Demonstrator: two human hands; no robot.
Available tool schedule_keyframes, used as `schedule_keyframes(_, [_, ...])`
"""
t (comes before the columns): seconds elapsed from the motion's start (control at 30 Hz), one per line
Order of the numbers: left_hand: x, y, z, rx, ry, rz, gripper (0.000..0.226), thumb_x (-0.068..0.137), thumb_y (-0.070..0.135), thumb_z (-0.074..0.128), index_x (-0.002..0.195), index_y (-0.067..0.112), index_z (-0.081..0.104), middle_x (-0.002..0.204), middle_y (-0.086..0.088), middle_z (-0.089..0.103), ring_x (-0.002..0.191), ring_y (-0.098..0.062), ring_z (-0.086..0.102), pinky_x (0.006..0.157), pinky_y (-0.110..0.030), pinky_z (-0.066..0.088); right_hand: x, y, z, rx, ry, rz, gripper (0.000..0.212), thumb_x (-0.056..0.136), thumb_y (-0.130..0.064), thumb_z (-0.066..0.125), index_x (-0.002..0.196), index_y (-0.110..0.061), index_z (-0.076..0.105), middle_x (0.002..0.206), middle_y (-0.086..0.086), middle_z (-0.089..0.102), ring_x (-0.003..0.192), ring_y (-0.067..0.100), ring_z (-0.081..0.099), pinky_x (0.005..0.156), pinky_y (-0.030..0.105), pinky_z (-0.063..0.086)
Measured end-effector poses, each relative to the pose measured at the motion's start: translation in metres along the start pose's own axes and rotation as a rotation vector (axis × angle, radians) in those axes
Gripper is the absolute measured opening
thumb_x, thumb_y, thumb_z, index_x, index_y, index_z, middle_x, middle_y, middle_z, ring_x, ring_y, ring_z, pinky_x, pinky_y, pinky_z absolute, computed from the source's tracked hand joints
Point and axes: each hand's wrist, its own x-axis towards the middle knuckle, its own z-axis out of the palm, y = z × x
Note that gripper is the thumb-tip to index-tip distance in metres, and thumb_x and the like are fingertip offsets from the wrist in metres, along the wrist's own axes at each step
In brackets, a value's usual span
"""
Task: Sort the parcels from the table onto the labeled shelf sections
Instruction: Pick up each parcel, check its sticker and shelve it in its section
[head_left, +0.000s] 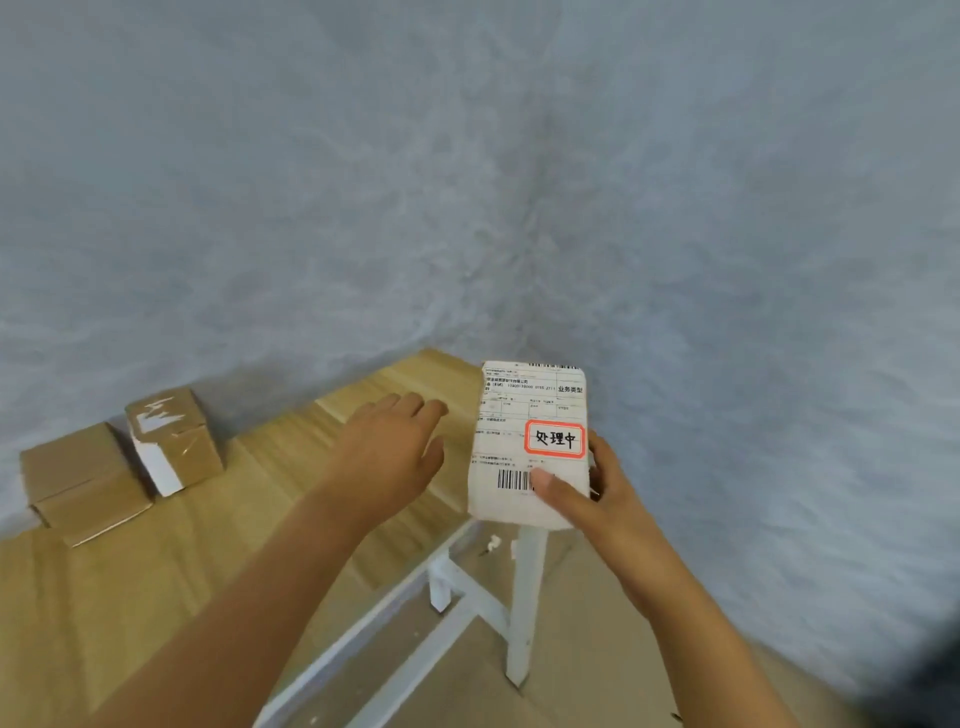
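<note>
Beside the table (363, 519), a parcel (530, 441) is gripped label-up by the right hand (597, 499), probably for reading; the left hand (389, 447) is kept relaxed, holding nothing.

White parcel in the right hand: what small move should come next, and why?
Probably carry the white parcel away from the table toward the shelf, which is out of view. The right hand already grips it clear of the tabletop, its red-bordered sticker facing up and readable; the left hand is free.
</note>
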Motion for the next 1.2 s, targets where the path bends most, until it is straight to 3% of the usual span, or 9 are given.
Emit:
schedule_keyframes(0.1, [0.013,0.058,-0.002,-0.056,0.02,0.11,0.04,0.085,0.037,0.042,0.108,0.015,0.068,0.087,-0.002,0.068,0.077,-0.028,0.065,0.063,-0.035,0.051,-0.042,0.0,-0.047,0.002,0.115,0.001,0.089,0.058,-0.062,0.079,0.138,-0.047,0.043,0.12,-0.015,0.069,0.11,0.005,0.066,0.09,0.03,0.055])
schedule_keyframes(0.4, [0.024,0.272,-0.022,-0.201,0.127,0.352,0.039,0.089,0.036,0.044,0.111,0.015,0.069,0.091,-0.003,0.07,0.079,-0.026,0.068,0.061,-0.035,0.052,-0.195,-0.007,-0.201,-0.031,0.383,-0.041,0.071,0.077,-0.035,0.079,0.139,-0.04,0.043,0.121,-0.012,0.069,0.1,-0.004,0.066,0.074,0.014,0.054])
schedule_keyframes(0.6, [0.0,0.418,-0.052,-0.289,0.135,0.437,0.028,0.085,0.023,0.071,0.11,0.012,0.07,0.089,-0.005,0.07,0.077,-0.029,0.068,0.059,-0.035,0.051,-0.306,-0.017,-0.304,-0.114,0.457,-0.036,0.077,0.074,-0.047,0.08,0.14,-0.046,0.04,0.124,-0.012,0.067,0.109,0.001,0.065,0.088,0.024,0.055])
schedule_keyframes(0.73, [-0.015,0.495,-0.074,-0.338,0.158,0.507,0.028,0.086,0.022,0.071,0.112,0.011,0.069,0.091,-0.006,0.07,0.078,-0.03,0.067,0.059,-0.036,0.05,-0.369,-0.022,-0.356,-0.114,0.516,-0.037,0.075,0.067,-0.051,0.078,0.132,-0.05,0.042,0.12,-0.016,0.066,0.104,-0.005,0.064,0.081,0.017,0.054])
schedule_keyframes(0.87, [-0.012,0.564,-0.095,-0.362,0.173,0.584,0.029,0.087,0.024,0.071,0.113,0.012,0.069,0.092,-0.005,0.071,0.08,-0.029,0.068,0.061,-0.035,0.05,-0.419,-0.026,-0.406,-0.103,0.575,-0.012,0.083,0.066,-0.056,0.083,0.137,-0.047,0.041,0.121,-0.015,0.067,0.111,0.002,0.064,0.089,0.023,0.054])
schedule_keyframes(1.0, [0.002,0.63,-0.108,-0.386,0.213,0.686,0.027,0.085,0.022,0.073,0.11,0.012,0.07,0.089,-0.004,0.07,0.077,-0.029,0.068,0.061,-0.034,0.051,-0.455,-0.034,-0.457,-0.076,0.653,-0.016,0.073,0.074,-0.046,0.077,0.138,-0.041,0.042,0.123,-0.014,0.067,0.11,0.002,0.064,0.079,0.015,0.054])
schedule_keyframes(1.1, [0.017,0.687,-0.113,-0.396,0.255,0.762,0.029,0.088,0.029,0.057,0.108,0.012,0.07,0.086,-0.004,0.069,0.076,-0.03,0.067,0.062,-0.036,0.053,-0.478,-0.034,-0.504,-0.073,0.722,-0.005,0.078,0.075,-0.048,0.082,0.141,-0.041,0.04,0.126,-0.012,0.066,0.117,0.008,0.062,0.1,0.032,0.052])
schedule_keyframes(1.2, [0.033,0.747,-0.115,-0.422,0.291,0.817,0.038,0.085,0.034,0.044,0.101,0.011,0.069,0.083,-0.004,0.067,0.074,-0.029,0.065,0.059,-0.037,0.054,-0.498,-0.035,-0.554,-0.097,0.779,0.008,0.087,0.069,-0.055,0.084,0.142,-0.041,0.039,0.124,-0.012,0.067,0.117,0.01,0.063,0.104,0.039,0.049])
